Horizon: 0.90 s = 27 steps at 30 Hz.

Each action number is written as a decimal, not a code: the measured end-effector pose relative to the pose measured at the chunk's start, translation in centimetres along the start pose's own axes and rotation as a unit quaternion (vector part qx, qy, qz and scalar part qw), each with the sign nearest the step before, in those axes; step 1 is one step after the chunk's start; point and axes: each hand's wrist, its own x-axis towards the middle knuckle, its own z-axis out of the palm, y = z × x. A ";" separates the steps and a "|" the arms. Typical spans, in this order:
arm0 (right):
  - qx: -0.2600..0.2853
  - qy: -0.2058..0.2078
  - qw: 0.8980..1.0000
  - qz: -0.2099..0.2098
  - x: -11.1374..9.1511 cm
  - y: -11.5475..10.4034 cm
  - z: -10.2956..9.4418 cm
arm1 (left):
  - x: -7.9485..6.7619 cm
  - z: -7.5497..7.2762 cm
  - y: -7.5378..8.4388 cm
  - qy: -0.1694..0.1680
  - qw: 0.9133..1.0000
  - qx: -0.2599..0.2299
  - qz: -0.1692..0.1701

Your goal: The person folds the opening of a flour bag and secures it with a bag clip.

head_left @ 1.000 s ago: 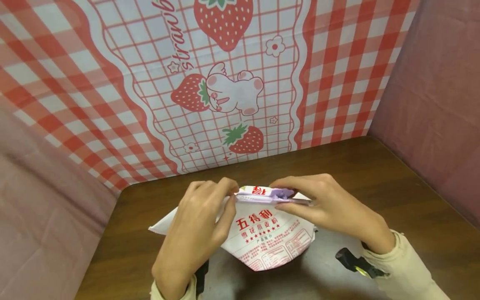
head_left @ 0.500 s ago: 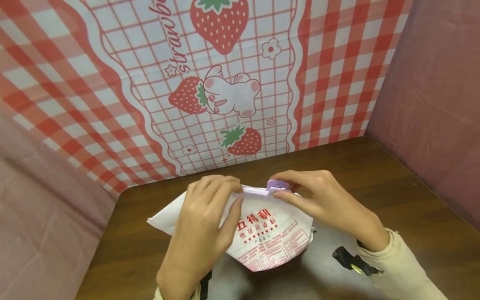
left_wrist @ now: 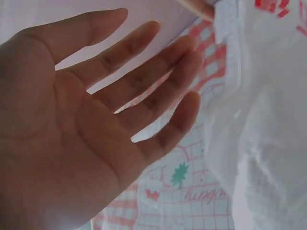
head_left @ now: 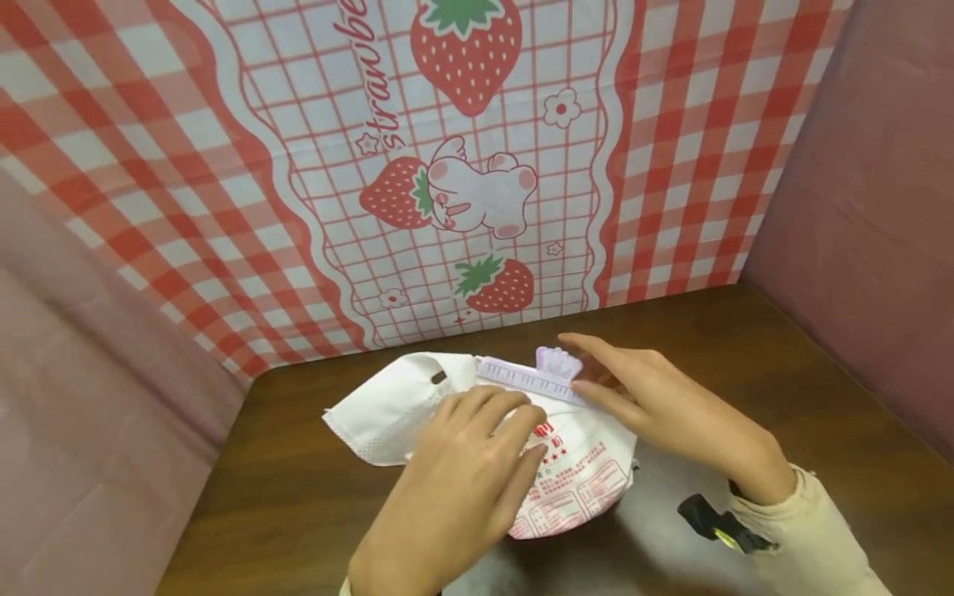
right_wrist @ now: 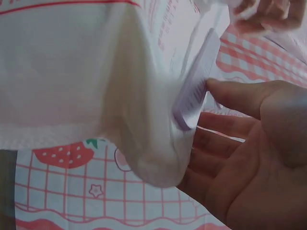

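A white flour bag (head_left: pixel 574 476) with red print stands in front of me, its top clamped by a purple bag clip (head_left: pixel 525 379) with ruler-like marks. In the head view my left hand (head_left: pixel 465 480) is in front of the bag, hiding part of the print; in the left wrist view its fingers are extended, with nothing in them. My right hand (head_left: pixel 656 401) is at the clip's right end. In the right wrist view the thumb tip is right at the clip (right_wrist: pixel 197 84), and the loosely spread fingers lie behind the bag's edge.
The bag's white top flap (head_left: pixel 395 406), with a small slot, sticks out to the left. Below the bag is a grey mat (head_left: pixel 656 546) on the brown wooden table (head_left: pixel 693 331). A strawberry-patterned cloth (head_left: pixel 671 165) hangs behind, with pink cloth (head_left: pixel 857 207) at the sides.
My left hand has let go of the bag's top and moved right and toward me. My right hand has eased off the clip's grip tabs, and the clip now lies closed across the bag.
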 end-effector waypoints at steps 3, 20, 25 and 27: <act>-0.002 0.000 1.000 0.014 -0.8 0.5 -0.1 | -0.4 0.8 0.0 0.003 1.000 -0.005 0.019; 0.073 -0.038 0.992 0.092 -9.3 4.5 3.5 | -6.2 4.0 -3.3 0.235 0.957 -0.066 0.159; 0.046 -0.045 0.992 0.104 -11.2 4.7 5.9 | -8.6 5.8 -4.8 0.235 0.962 -0.057 0.131; 0.038 -0.032 0.994 0.098 -11.0 4.7 6.6 | -9.9 6.9 -5.5 0.212 0.971 -0.046 0.101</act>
